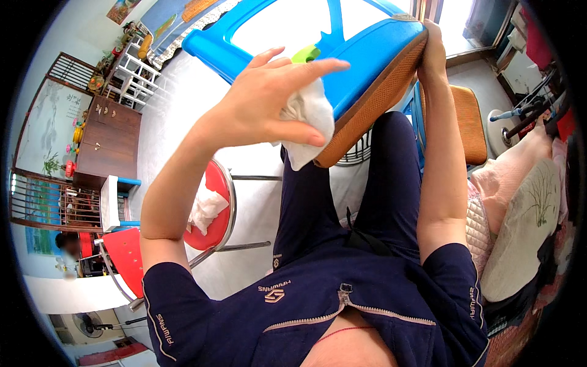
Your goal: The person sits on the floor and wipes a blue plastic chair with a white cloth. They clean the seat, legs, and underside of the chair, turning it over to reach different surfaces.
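A blue plastic chair [367, 55] with a brown woven mesh seat or cushion [380, 110] is tilted above my knees. My right hand [432, 55] grips its far upper edge. Against the chair's near side, my left hand [279, 96] has a crumpled white cloth [309, 119] under the palm and thumb, with several fingers spread. The cloth hangs below the thumb. Just past the left fingers shows a bright green object [306, 54]; its kind is unclear, as the hand hides part of it.
A red round stool [215, 229] with white crumpled cloth or tissue [208, 206] stands at left. Near it is a red chair [123, 252]. A brown cabinet [107, 137] stands farther left. Right of me are another brown mesh seat [472, 124] and a pale cushion [523, 229].
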`<state>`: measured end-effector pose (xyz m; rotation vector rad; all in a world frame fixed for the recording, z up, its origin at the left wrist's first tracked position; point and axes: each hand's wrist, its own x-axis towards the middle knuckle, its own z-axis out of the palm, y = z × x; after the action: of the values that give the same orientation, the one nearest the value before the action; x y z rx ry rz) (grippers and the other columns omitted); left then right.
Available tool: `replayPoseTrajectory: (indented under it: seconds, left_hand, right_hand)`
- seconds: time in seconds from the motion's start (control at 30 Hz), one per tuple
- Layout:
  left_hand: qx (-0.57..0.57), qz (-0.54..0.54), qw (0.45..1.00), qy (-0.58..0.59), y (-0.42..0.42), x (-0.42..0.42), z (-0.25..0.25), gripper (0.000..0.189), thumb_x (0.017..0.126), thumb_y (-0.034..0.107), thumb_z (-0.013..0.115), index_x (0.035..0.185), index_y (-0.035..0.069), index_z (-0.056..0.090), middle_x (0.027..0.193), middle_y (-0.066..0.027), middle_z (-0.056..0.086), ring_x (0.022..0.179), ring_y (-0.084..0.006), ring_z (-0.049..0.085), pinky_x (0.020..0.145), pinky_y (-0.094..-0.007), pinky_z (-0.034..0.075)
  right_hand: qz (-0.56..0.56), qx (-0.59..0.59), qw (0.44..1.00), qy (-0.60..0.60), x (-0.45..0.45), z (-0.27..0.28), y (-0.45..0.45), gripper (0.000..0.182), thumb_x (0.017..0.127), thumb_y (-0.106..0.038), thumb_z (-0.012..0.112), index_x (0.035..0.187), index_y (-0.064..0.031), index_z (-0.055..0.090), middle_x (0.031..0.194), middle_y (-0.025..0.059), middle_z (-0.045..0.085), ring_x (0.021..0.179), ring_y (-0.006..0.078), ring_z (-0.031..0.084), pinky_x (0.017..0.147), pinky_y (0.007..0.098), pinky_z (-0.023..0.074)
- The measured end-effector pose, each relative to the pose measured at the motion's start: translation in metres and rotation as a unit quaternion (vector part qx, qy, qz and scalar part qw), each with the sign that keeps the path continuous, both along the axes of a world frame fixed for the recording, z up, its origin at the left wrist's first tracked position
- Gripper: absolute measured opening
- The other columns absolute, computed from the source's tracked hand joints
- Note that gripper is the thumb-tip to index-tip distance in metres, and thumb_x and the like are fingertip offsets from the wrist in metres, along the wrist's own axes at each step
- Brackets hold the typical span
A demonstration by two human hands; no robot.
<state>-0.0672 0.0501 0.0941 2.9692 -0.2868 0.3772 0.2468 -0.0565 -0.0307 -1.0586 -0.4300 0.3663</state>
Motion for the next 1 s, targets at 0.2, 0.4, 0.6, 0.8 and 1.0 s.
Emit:
replayPoseTrajectory:
  seconds: [0.2, 0.4, 0.6, 0.8, 1.0]
  left_hand:
    - [0.000, 0.077, 0.992, -0.097, 0.001, -0.001, -0.022, 0.039, 0.090, 0.011, 0.059, 0.128, 0.017, 0.065, 0.084, -0.0084, 0.069, 0.077, -0.0203, 0.063, 0.088, -0.0355, 0.041]
    - [-0.273, 0.142, 0.934, -0.184, 0.012, 0.006, -0.017, 0.040, 0.101, 0.013, 0.051, 0.140, 0.010, 0.055, 0.102, -0.0090, 0.073, 0.076, -0.0048, 0.057, 0.065, -0.0197, 0.044]
    - [-0.350, 0.154, 0.848, -0.366, 0.020, -0.012, -0.013, 0.051, 0.098, 0.011, 0.062, 0.143, 0.003, 0.040, 0.112, -0.0120, 0.067, 0.089, -0.0145, 0.066, 0.078, -0.0247, 0.055]
    - [-0.199, 0.128, 0.903, -0.357, -0.019, -0.004, -0.025, 0.047, 0.084, 0.005, 0.074, 0.127, 0.004, 0.056, 0.117, -0.0124, 0.063, 0.113, -0.0251, 0.064, 0.089, -0.0383, 0.056]
    - [-0.009, 0.133, 0.951, -0.278, -0.047, 0.004, -0.055, 0.037, 0.085, 0.009, 0.056, 0.121, 0.010, 0.066, 0.133, -0.0089, 0.064, 0.133, -0.0305, 0.052, 0.118, -0.0471, 0.023]
  right_hand:
    - [-0.006, -0.004, 1.000, -0.011, -0.011, 0.004, 0.002, 0.066, 0.089, -0.059, 0.055, 0.125, -0.0034, 0.056, 0.109, 0.0143, 0.056, 0.106, 0.0246, 0.054, 0.095, 0.0441, 0.0405]
    - [-0.002, 0.005, 1.000, 0.000, -0.004, 0.003, -0.001, 0.063, 0.089, -0.057, 0.055, 0.125, -0.0056, 0.056, 0.109, 0.0115, 0.056, 0.106, 0.0240, 0.054, 0.095, 0.0434, 0.0403]
    - [-0.023, 0.021, 0.999, 0.019, -0.009, 0.006, 0.000, 0.058, 0.088, -0.051, 0.058, 0.115, 0.0004, 0.061, 0.098, 0.0113, 0.062, 0.092, 0.0227, 0.060, 0.085, 0.0387, 0.0450]
    - [0.000, 0.003, 1.000, 0.025, -0.006, 0.004, 0.003, 0.065, 0.090, -0.057, 0.055, 0.126, -0.0032, 0.056, 0.113, 0.0136, 0.058, 0.109, 0.0257, 0.056, 0.098, 0.0428, 0.0416]
    - [0.005, -0.003, 1.000, 0.019, -0.006, 0.003, -0.008, 0.076, 0.089, -0.064, 0.053, 0.134, -0.0027, 0.050, 0.121, 0.0193, 0.055, 0.118, 0.0317, 0.054, 0.099, 0.0502, 0.0459]
